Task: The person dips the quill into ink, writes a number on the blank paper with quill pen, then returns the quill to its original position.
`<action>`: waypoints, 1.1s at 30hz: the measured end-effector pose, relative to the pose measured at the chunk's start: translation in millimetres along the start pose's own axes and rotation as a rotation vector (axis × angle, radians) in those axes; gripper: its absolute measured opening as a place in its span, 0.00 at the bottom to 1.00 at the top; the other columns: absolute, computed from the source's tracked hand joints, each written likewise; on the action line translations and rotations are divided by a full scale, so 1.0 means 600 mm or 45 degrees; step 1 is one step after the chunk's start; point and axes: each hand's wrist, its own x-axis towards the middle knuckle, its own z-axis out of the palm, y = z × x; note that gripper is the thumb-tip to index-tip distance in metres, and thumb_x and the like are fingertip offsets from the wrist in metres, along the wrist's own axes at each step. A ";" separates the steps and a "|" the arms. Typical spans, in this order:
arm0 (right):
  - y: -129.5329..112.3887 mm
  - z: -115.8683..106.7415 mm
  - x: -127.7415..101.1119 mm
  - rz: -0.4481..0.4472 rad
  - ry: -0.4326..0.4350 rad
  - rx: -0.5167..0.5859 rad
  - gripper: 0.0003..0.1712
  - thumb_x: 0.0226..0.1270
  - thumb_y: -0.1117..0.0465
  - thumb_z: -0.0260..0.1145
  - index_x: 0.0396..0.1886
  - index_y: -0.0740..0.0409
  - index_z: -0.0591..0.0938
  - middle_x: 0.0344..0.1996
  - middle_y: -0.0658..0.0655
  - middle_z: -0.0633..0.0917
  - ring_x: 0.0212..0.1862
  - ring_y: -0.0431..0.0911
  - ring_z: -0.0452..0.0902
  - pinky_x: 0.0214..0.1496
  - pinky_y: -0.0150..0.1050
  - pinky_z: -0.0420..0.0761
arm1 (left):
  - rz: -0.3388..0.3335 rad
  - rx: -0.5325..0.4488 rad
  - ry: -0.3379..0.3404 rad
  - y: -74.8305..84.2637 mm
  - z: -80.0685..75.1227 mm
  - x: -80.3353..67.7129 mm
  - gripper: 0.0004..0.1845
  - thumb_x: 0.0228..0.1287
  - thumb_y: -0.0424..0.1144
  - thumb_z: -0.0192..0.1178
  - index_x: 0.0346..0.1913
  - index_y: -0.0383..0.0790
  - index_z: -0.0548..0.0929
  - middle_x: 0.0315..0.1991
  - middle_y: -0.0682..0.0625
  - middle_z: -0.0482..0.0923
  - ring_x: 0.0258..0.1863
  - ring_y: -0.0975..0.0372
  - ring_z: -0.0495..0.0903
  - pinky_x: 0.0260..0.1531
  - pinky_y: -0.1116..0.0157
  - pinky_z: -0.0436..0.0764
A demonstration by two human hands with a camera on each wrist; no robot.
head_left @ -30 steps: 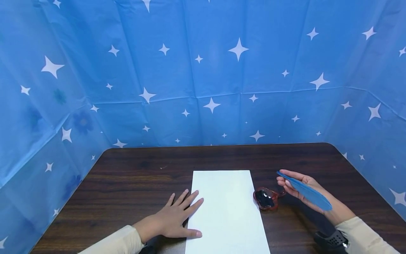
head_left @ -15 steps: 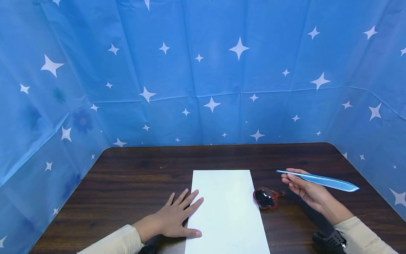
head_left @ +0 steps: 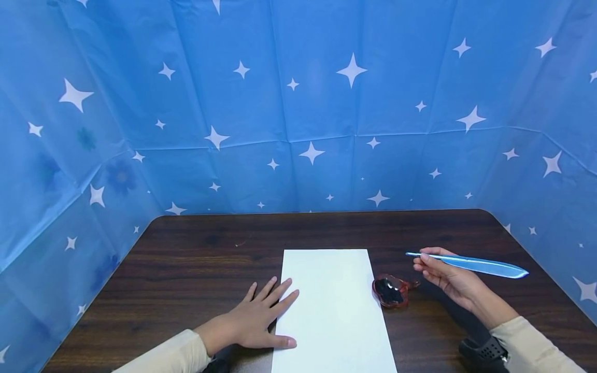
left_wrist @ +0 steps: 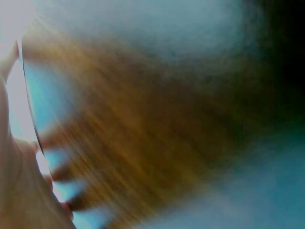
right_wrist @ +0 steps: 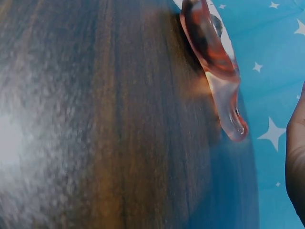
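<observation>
A sheet of white paper [head_left: 338, 305] lies lengthwise on the dark wooden table [head_left: 210, 243]. My left hand [head_left: 261, 321] rests palm down with spread fingers at its left edge, fingertips and thumb on the sheet. To the right, my right hand [head_left: 454, 277] pinches the narrow end of a blue feather-shaped quill [head_left: 485, 266]; its thin tip points left and its broad vane extends right. Between paper and hand sits a small red translucent dish [head_left: 404, 303] with a dark middle. Its tail-like handle [right_wrist: 231, 121] shows in the right wrist view, where the quill is hidden.
A blue curtain [head_left: 289, 114] with white stars surrounds the table at the back and sides. A black wrist strap [head_left: 487, 351] is near my right sleeve [head_left: 531, 344]. The dish stands right beside the paper's right edge.
My right hand has turned over from palm up, swinging the quill's broad end up and to the right. Over the last half second it stays nearly still. My left hand has not moved.
</observation>
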 end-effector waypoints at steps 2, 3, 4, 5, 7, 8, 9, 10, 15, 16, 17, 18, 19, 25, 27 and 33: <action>0.000 0.000 0.001 0.006 -0.004 -0.095 0.11 0.75 0.66 0.52 0.45 0.52 0.81 0.38 0.51 0.88 0.41 0.40 0.85 0.46 0.32 0.82 | 0.002 -0.003 0.001 0.001 -0.001 0.000 0.49 0.59 0.74 0.46 0.77 0.56 0.44 0.78 0.51 0.33 0.75 0.46 0.33 0.64 0.32 0.39; 0.000 0.001 0.002 0.012 -0.011 -0.155 0.11 0.76 0.65 0.52 0.46 0.54 0.80 0.39 0.51 0.88 0.42 0.40 0.85 0.47 0.33 0.81 | 0.003 -0.004 0.001 0.001 -0.001 -0.001 0.49 0.59 0.74 0.46 0.77 0.56 0.44 0.78 0.51 0.33 0.75 0.46 0.33 0.64 0.32 0.39; -0.001 0.001 0.003 0.020 -0.022 -0.208 0.10 0.76 0.64 0.52 0.47 0.54 0.80 0.40 0.52 0.88 0.43 0.40 0.85 0.48 0.33 0.81 | 0.004 -0.007 0.001 0.001 -0.001 -0.001 0.49 0.59 0.74 0.46 0.77 0.56 0.44 0.78 0.51 0.33 0.76 0.46 0.33 0.64 0.32 0.39; 0.000 0.000 0.004 0.031 -0.041 -0.262 0.10 0.75 0.64 0.53 0.49 0.56 0.79 0.41 0.52 0.88 0.44 0.41 0.84 0.49 0.34 0.81 | 0.004 -0.007 0.001 0.000 -0.001 -0.001 0.49 0.59 0.74 0.46 0.77 0.56 0.44 0.78 0.51 0.33 0.76 0.46 0.33 0.64 0.32 0.39; 0.000 -0.001 0.006 0.058 -0.089 -0.347 0.11 0.75 0.63 0.53 0.51 0.56 0.78 0.43 0.54 0.87 0.46 0.42 0.84 0.50 0.35 0.81 | 0.003 -0.006 -0.002 -0.001 -0.001 -0.001 0.49 0.59 0.74 0.46 0.77 0.56 0.44 0.78 0.51 0.32 0.76 0.47 0.33 0.64 0.33 0.38; 0.000 0.000 0.008 0.070 -0.114 -0.376 0.11 0.75 0.63 0.54 0.52 0.57 0.77 0.44 0.54 0.87 0.47 0.42 0.84 0.50 0.36 0.81 | 0.003 -0.004 -0.004 -0.001 -0.001 -0.001 0.49 0.59 0.74 0.46 0.77 0.57 0.43 0.78 0.51 0.32 0.76 0.47 0.33 0.64 0.33 0.38; 0.001 0.000 0.009 0.077 -0.134 -0.392 0.11 0.74 0.63 0.54 0.52 0.58 0.77 0.44 0.55 0.87 0.47 0.43 0.84 0.50 0.36 0.81 | 0.002 -0.004 -0.005 -0.001 0.000 -0.001 0.49 0.59 0.74 0.46 0.77 0.57 0.43 0.78 0.51 0.32 0.76 0.47 0.33 0.64 0.33 0.38; 0.001 0.001 0.010 0.085 -0.151 -0.406 0.11 0.74 0.64 0.55 0.52 0.58 0.77 0.44 0.55 0.87 0.46 0.43 0.84 0.50 0.36 0.81 | 0.003 -0.004 -0.004 -0.002 0.000 -0.001 0.49 0.59 0.75 0.45 0.77 0.57 0.43 0.78 0.51 0.32 0.76 0.47 0.33 0.64 0.33 0.38; 0.002 0.011 0.015 0.124 -0.181 -0.508 0.14 0.71 0.64 0.60 0.52 0.66 0.78 0.40 0.55 0.88 0.43 0.44 0.85 0.48 0.38 0.82 | 0.000 -0.006 -0.004 -0.001 0.001 0.000 0.49 0.59 0.75 0.46 0.77 0.57 0.44 0.78 0.51 0.32 0.75 0.46 0.32 0.64 0.32 0.38; 0.002 0.012 0.016 0.133 -0.189 -0.533 0.14 0.70 0.63 0.60 0.51 0.67 0.78 0.40 0.55 0.88 0.43 0.44 0.85 0.48 0.39 0.82 | 0.004 -0.005 -0.005 -0.001 0.001 0.000 0.49 0.59 0.74 0.46 0.77 0.56 0.43 0.78 0.50 0.32 0.75 0.46 0.32 0.64 0.32 0.37; 0.002 0.013 0.017 0.139 -0.199 -0.553 0.15 0.70 0.63 0.61 0.51 0.69 0.78 0.40 0.56 0.88 0.43 0.44 0.85 0.47 0.40 0.82 | 0.003 -0.005 -0.006 0.000 0.001 0.000 0.49 0.59 0.74 0.46 0.77 0.56 0.44 0.78 0.50 0.32 0.75 0.46 0.32 0.64 0.32 0.37; 0.002 0.014 0.017 0.141 -0.214 -0.577 0.16 0.70 0.63 0.61 0.51 0.71 0.77 0.40 0.57 0.87 0.43 0.45 0.85 0.47 0.40 0.82 | 0.003 -0.005 -0.006 0.000 0.000 -0.001 0.49 0.59 0.74 0.46 0.77 0.56 0.44 0.78 0.50 0.32 0.75 0.46 0.32 0.64 0.32 0.37; 0.002 0.013 0.018 0.136 -0.229 -0.604 0.18 0.70 0.63 0.61 0.51 0.74 0.76 0.39 0.58 0.87 0.42 0.45 0.85 0.47 0.41 0.82 | 0.004 -0.006 -0.006 0.001 0.000 -0.001 0.49 0.59 0.74 0.46 0.77 0.56 0.44 0.78 0.50 0.32 0.75 0.46 0.32 0.64 0.32 0.37; 0.001 0.017 0.021 0.101 -0.266 -0.801 0.19 0.67 0.64 0.64 0.48 0.78 0.77 0.36 0.63 0.86 0.38 0.47 0.85 0.42 0.43 0.84 | -0.002 -0.007 -0.004 0.005 -0.005 -0.004 0.49 0.59 0.74 0.47 0.77 0.56 0.44 0.78 0.50 0.33 0.75 0.45 0.34 0.64 0.32 0.39; 0.000 0.020 0.022 0.104 -0.258 -0.864 0.17 0.65 0.64 0.65 0.46 0.76 0.79 0.35 0.64 0.86 0.37 0.48 0.85 0.40 0.43 0.84 | -0.005 -0.004 -0.004 0.005 -0.006 -0.004 0.49 0.59 0.73 0.47 0.77 0.55 0.44 0.78 0.50 0.33 0.75 0.45 0.34 0.64 0.32 0.39; -0.001 0.032 0.026 0.110 -0.268 -0.976 0.14 0.64 0.64 0.67 0.42 0.72 0.82 0.33 0.65 0.86 0.34 0.49 0.85 0.37 0.42 0.85 | -0.006 -0.005 -0.002 0.005 -0.004 -0.003 0.49 0.59 0.73 0.47 0.77 0.55 0.44 0.78 0.50 0.33 0.75 0.45 0.34 0.64 0.32 0.39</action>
